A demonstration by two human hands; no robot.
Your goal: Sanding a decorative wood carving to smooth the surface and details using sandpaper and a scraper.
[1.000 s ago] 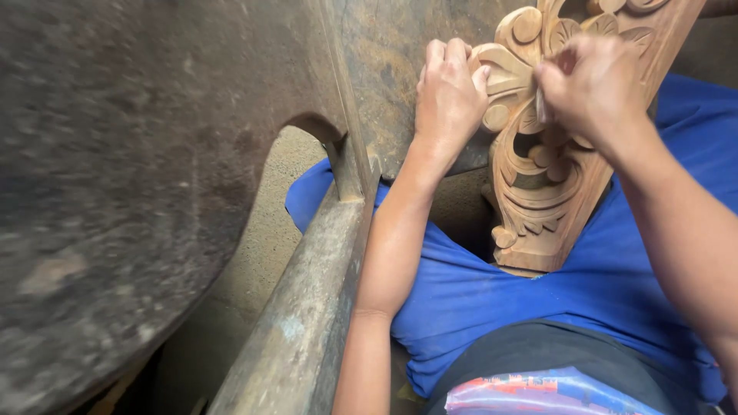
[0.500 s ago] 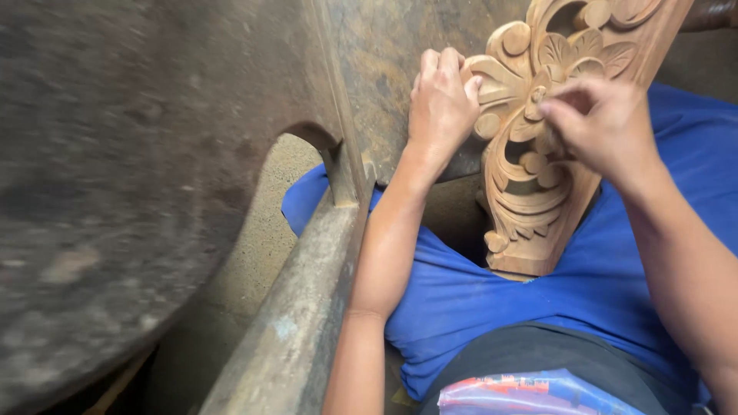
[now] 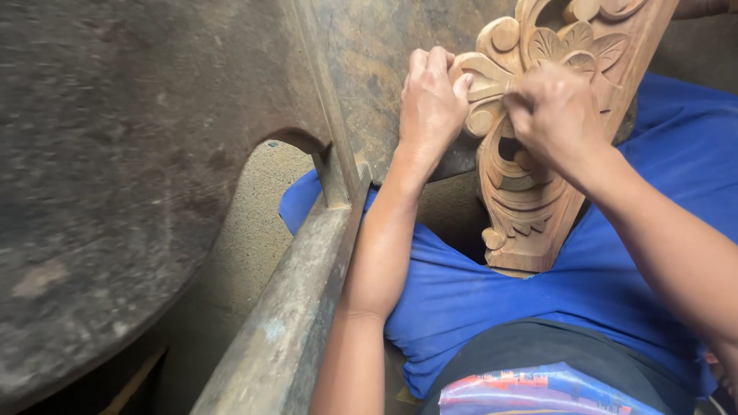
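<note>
A carved wooden piece (image 3: 526, 207) with leaf and scroll relief stands upright between my thighs, its foot resting on my blue shorts (image 3: 492, 300). My left hand (image 3: 430, 96) grips the carving's left edge at a scroll. My right hand (image 3: 553, 115) presses on the flower motif at the carving's middle, fingers curled tight. A thin grey strip that showed between those fingers a second ago is hidden under the hand now.
A large dark, rough curved slab (image 3: 115, 177) fills the left. A worn wooden beam (image 3: 300, 307) runs from it toward me beside my left forearm. Sandy floor (image 3: 261, 223) shows through the arched gap. A dark shirt hem with a coloured print (image 3: 538, 384) is at the bottom.
My right hand has rubbed over the carving, down and to the right, then back up and left onto the flower motif. My left hand keeps its grip.
</note>
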